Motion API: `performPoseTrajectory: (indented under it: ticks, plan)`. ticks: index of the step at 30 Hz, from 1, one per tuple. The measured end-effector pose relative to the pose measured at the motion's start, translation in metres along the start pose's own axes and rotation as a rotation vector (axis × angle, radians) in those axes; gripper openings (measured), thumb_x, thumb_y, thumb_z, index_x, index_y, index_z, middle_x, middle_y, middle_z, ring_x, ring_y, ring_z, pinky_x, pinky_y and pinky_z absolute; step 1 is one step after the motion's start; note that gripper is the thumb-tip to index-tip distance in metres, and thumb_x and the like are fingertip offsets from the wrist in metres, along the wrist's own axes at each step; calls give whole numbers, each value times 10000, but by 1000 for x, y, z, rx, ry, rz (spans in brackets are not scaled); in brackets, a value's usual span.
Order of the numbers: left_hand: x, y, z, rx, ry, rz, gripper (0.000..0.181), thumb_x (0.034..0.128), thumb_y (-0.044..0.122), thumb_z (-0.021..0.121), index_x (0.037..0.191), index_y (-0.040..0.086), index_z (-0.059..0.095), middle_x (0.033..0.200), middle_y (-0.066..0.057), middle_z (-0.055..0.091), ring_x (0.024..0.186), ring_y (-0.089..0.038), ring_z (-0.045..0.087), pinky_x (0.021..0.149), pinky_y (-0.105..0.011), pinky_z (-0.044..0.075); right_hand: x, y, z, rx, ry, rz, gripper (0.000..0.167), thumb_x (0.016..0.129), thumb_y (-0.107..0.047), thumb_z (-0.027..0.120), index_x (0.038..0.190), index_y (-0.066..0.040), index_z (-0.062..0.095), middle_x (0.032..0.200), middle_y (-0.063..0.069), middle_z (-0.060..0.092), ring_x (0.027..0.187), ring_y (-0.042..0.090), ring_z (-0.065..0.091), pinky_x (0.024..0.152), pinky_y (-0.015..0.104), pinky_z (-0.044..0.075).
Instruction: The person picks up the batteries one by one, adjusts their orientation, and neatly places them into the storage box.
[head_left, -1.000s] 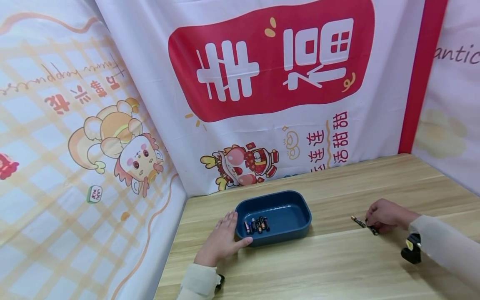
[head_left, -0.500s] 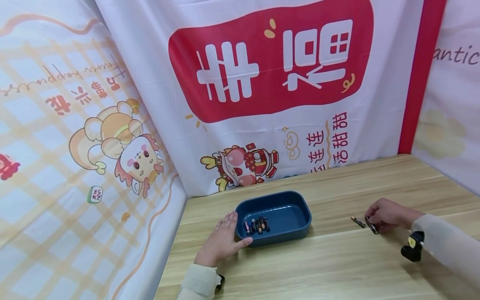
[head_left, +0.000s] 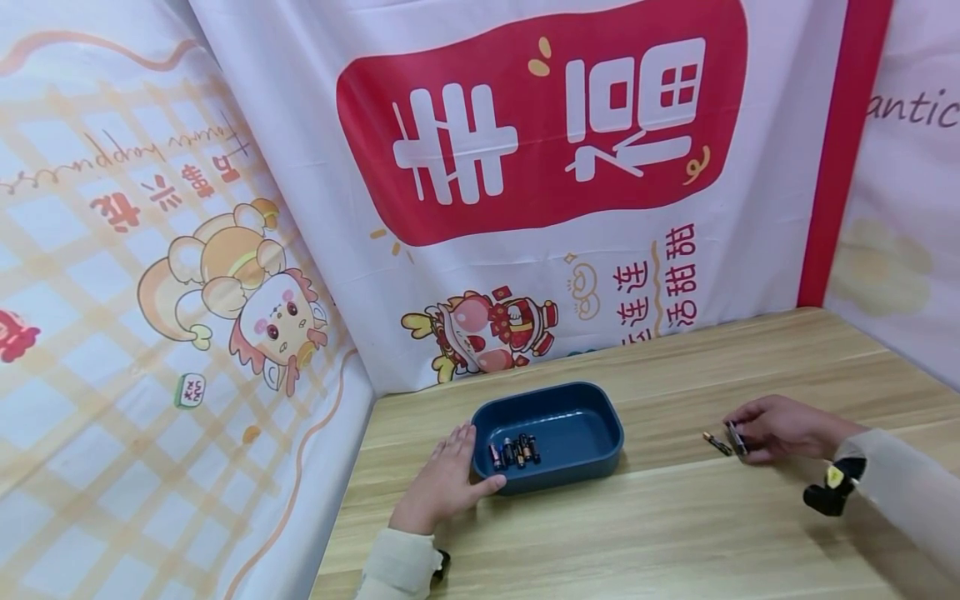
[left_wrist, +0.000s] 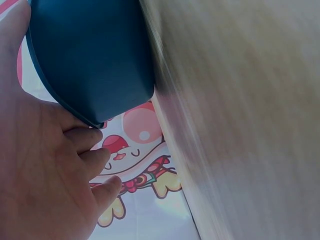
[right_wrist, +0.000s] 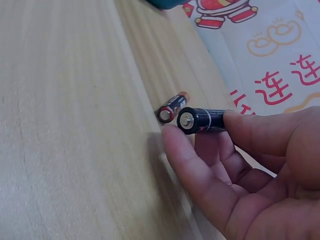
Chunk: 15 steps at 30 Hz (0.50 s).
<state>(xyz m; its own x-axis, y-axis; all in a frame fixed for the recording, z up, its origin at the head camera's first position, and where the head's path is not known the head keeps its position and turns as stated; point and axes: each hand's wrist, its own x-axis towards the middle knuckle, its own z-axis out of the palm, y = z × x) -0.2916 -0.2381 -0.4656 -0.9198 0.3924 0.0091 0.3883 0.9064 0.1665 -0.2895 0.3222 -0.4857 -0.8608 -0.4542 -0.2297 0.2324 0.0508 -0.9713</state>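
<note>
A black battery [right_wrist: 202, 120] is pinched between the thumb and fingers of my right hand [head_left: 780, 427], its silver end facing the right wrist camera. Just beyond it, a second battery [right_wrist: 172, 107], black with a copper-coloured end, lies on the table. My left hand [head_left: 442, 479] rests against the left end of a dark blue rectangular box [head_left: 573, 477], fingers extended along the side and thumb by the front wall. Inside the box, several small batteries [head_left: 517, 451] lie grouped toward the left end.
Everything stands on a light wood-grain table [head_left: 637, 533]. A white printed cloth [head_left: 592, 275] hangs behind its back edge, and another patterned cloth [head_left: 187, 417] lines the left side.
My right hand has picked up the battery it was fingering and turned it, shifting slightly left toward the second battery. The left hand and the box have stayed in place.
</note>
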Motion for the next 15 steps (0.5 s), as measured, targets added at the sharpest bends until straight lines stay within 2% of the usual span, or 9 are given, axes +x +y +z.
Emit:
performPoseTrajectory:
  ticks: [4, 8, 15]
  plan:
    - [0, 0, 0, 6, 1, 0, 1072, 825, 813, 413, 1568, 89, 144, 1614, -72, 139, 1469, -268, 107, 1156, -481, 153, 1, -4, -1, 43, -1, -9, 267, 971, 70, 455, 1210, 76, 575, 1028, 165, 615, 932, 303, 640, 849, 480, 538]
    - [0, -1, 0, 4, 3, 10, 1069, 831, 805, 417, 1565, 77, 146, 1613, -77, 139, 1468, -278, 113, 1156, -483, 155, 2, -10, 2, 47, 14, -11, 272, 984, 49, 457, 1233, 56, 565, 1044, 175, 601, 955, 308, 644, 875, 479, 523]
    - [0, -2, 1, 1, 3, 6, 1067, 829, 806, 419, 1569, 91, 135, 1616, -58, 124, 1469, -268, 108, 1156, -482, 158, 8, -19, 10, 118, -40, -30, 257, 997, 47, 434, 1202, -6, 578, 1059, 139, 583, 1021, 287, 635, 910, 466, 507]
